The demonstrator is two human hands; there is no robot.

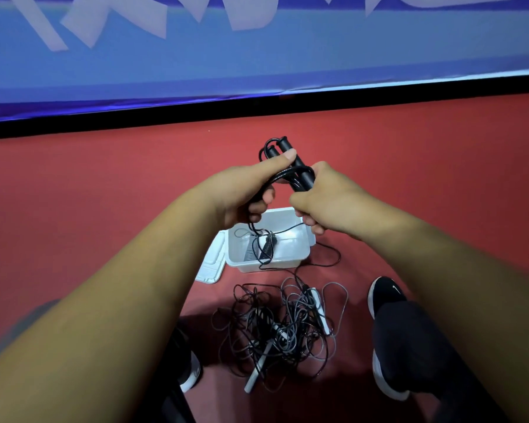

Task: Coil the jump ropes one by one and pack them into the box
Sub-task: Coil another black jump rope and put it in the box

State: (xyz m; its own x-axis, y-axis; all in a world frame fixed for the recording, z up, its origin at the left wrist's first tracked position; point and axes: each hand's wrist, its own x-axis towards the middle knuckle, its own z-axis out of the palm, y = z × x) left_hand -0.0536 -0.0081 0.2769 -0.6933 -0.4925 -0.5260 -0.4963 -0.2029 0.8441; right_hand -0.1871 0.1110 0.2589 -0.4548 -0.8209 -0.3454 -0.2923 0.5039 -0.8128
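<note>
1. Clearly, our left grip [245, 190] curls round the black jump rope [303, 174], thumb on its smooth cylindrical handles; our right grip [327, 199] closes on the same rope.
2. Below, the white plastic box [275, 265] sits on matte red floor [104, 193], a dark bundle inside.
3. A tangled pile [281, 328] of thin cords lies just beside the box's near wall.
</note>
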